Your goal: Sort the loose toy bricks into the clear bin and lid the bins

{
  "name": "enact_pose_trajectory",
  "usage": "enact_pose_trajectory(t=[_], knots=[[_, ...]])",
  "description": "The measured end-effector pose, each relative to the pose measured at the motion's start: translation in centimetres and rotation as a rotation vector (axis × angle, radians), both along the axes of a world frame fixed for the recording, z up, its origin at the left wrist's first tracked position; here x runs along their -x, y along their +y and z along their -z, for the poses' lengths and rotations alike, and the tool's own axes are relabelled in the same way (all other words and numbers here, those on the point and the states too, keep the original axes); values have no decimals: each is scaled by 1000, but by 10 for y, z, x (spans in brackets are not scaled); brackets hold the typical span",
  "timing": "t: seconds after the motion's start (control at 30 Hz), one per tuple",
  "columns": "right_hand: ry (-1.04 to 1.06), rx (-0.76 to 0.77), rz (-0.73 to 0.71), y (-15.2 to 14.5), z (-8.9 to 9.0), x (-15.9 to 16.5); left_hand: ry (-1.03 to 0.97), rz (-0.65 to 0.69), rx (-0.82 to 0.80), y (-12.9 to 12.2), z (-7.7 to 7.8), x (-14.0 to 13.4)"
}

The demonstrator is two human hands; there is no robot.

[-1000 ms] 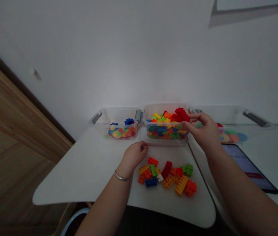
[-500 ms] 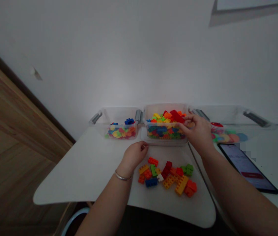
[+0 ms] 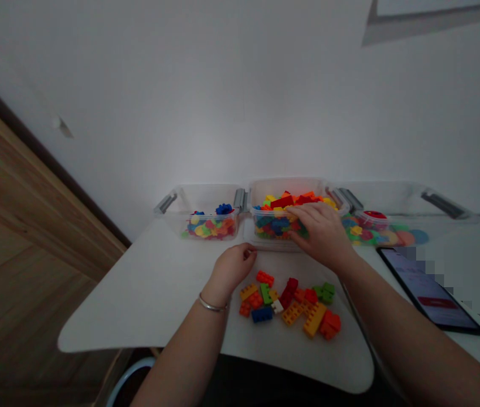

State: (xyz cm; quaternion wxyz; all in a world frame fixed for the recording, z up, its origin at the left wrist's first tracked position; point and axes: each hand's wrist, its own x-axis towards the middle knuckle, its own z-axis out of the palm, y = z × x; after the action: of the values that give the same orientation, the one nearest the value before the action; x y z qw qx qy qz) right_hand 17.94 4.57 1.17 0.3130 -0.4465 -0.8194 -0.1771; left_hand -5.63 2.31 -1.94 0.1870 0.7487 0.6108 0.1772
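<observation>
A clear plastic box (image 3: pixel 287 244) full of toy building bricks stands by the wall in the middle. My right hand (image 3: pixel 322 232) is at its front rim, fingers spread forward over the edge and thumb lower down, with nothing seen in its grasp. Just beyond those fingertips a long red brick (image 3: pixel 282 202) lies on top of the heap. On the table near the box's front left corner rests my left hand (image 3: pixel 234 268), its fingers curled in; no object shows in them. Loose bricks, among them a blue brick (image 3: pixel 262 315) and a yellow-orange brick (image 3: pixel 315 320), lie spread between my forearms.
To the left stands another clear box (image 3: pixel 184 198) with small colourful pieces. At the right is a third clear box (image 3: pixel 392 198) holding coloured discs. A tablet (image 3: pixel 439 299) lies on the white table (image 3: pixel 138 294) beyond my right forearm. The wall closes off the back.
My right hand has moved left and slightly down along the box front, and its fingers have opened. The red brick it held up is now among the bricks in the box. My left hand stays put.
</observation>
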Motion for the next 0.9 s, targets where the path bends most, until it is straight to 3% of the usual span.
enact_pose_trajectory(t=[0.17, 0.4, 0.5, 0.7, 0.9], knots=[[-52, 6, 8, -2, 0, 1, 0, -7, -4, 1, 2, 0], [130, -56, -162, -13, -13, 3, 4, -16, -13, 1, 2, 1], [152, 91, -285, -19, -15, 7, 24, -31, -27, 1, 2, 0], [-114, 548, -491, -23, -3, 22, 45, -54, -3, 0, 1, 1], [-284, 667, -506, -25, 10, 37, 83, -61, 25, 0, 0, 0]])
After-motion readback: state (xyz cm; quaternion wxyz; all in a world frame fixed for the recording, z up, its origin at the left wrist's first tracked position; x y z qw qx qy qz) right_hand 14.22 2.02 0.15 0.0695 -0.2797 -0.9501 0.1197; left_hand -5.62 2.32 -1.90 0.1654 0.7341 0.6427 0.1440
